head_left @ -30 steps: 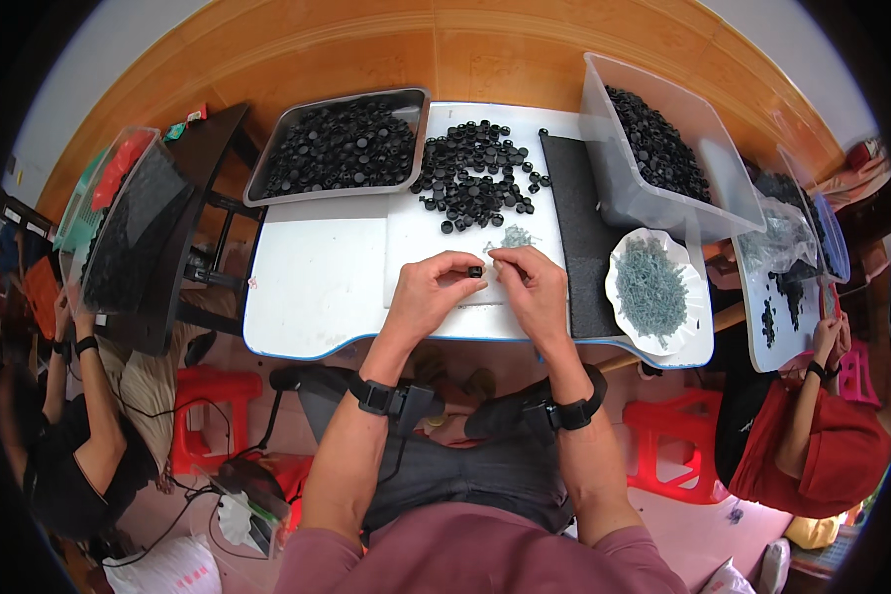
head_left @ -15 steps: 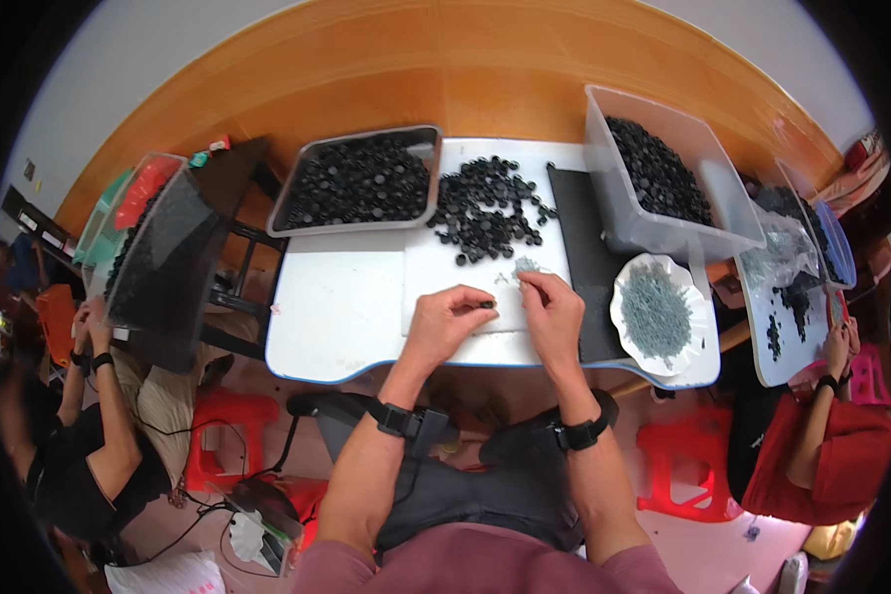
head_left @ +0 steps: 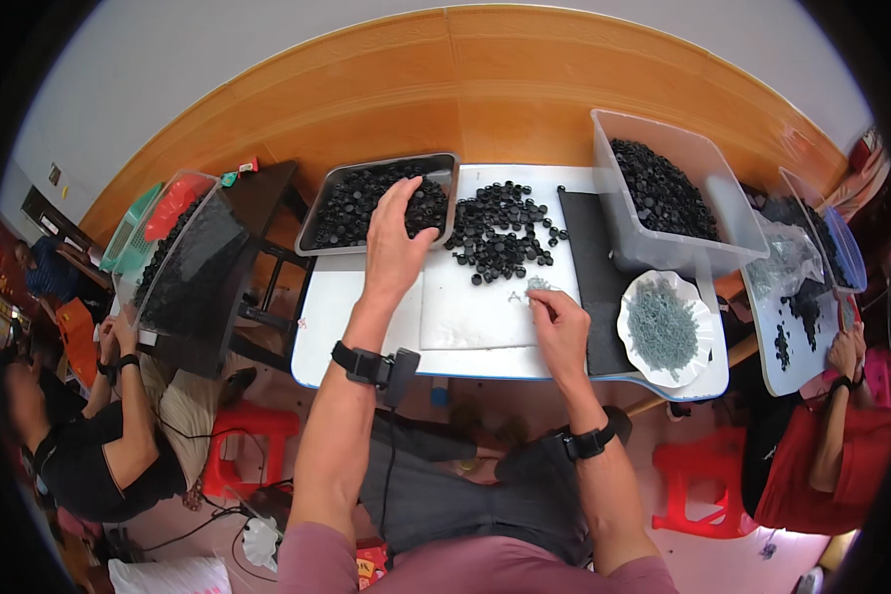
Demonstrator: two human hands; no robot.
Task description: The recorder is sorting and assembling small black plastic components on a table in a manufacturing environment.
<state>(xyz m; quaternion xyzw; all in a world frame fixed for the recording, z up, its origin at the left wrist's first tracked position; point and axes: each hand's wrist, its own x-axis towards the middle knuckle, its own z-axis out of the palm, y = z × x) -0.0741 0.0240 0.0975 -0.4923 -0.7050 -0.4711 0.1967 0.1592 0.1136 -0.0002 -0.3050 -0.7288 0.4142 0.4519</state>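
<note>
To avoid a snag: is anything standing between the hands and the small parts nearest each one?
Nothing visible. The left hand is open over the uncovered tray of round black parts; the right hand is right by the small heap of grey-green pieces, with nothing showing between.

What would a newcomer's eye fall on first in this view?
Probably the loose heap of small black pieces in the middle of the white table, beyond and slightly left of the right hand. Next, the open left hand over the shallow tray of black pieces, then the white wavy-rimmed dish of grey-green bits near the table's right end.
</note>
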